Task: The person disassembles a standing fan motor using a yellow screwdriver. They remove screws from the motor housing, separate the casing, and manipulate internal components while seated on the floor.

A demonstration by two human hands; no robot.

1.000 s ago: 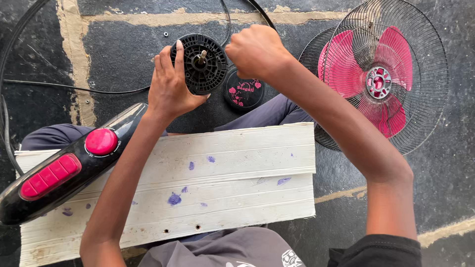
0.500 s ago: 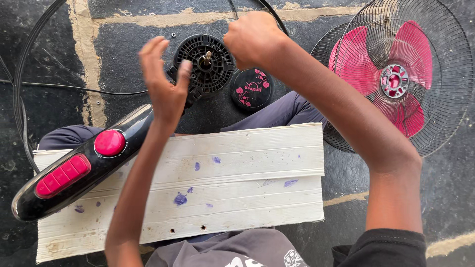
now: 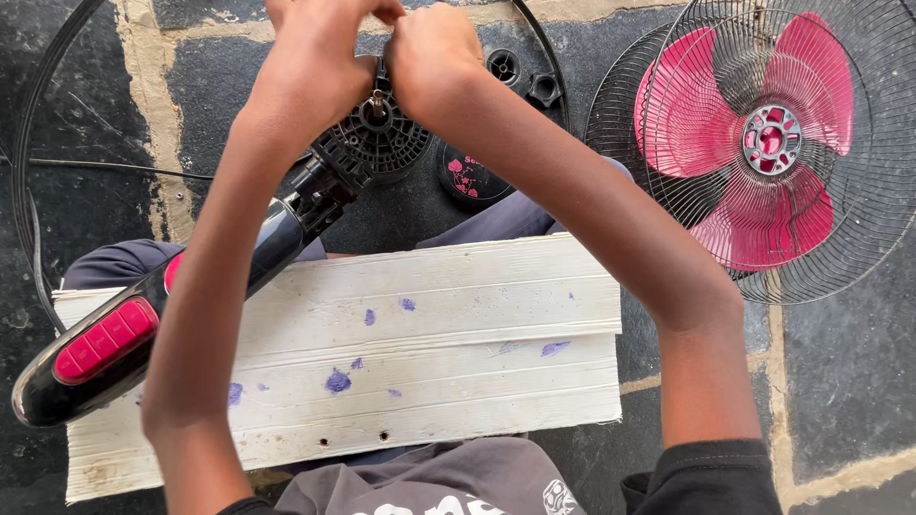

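Observation:
A black fan motor housing (image 3: 377,133) with a bare shaft lies at the top of the head view, joined to a black stand body (image 3: 143,334) with pink buttons that slants across a white wooden board (image 3: 429,334) on my lap. My left hand (image 3: 315,67) grips the housing's far left rim. My right hand (image 3: 434,62) is closed on its far right rim. Both hands meet above the shaft, and their fingertips are partly cut off by the frame's top edge.
A wire fan guard with a pink blade (image 3: 763,143) lies on the dark stone floor at the right. A second wire guard ring (image 3: 29,191) curves around the left. A black round cap with pink marks (image 3: 472,176) and small black nuts (image 3: 525,76) lie beside the housing.
My left hand, lifted off with fingers spread half a second ago, is back on the housing. The housing and stand have shifted, and both hands now sit close together on the far rim.

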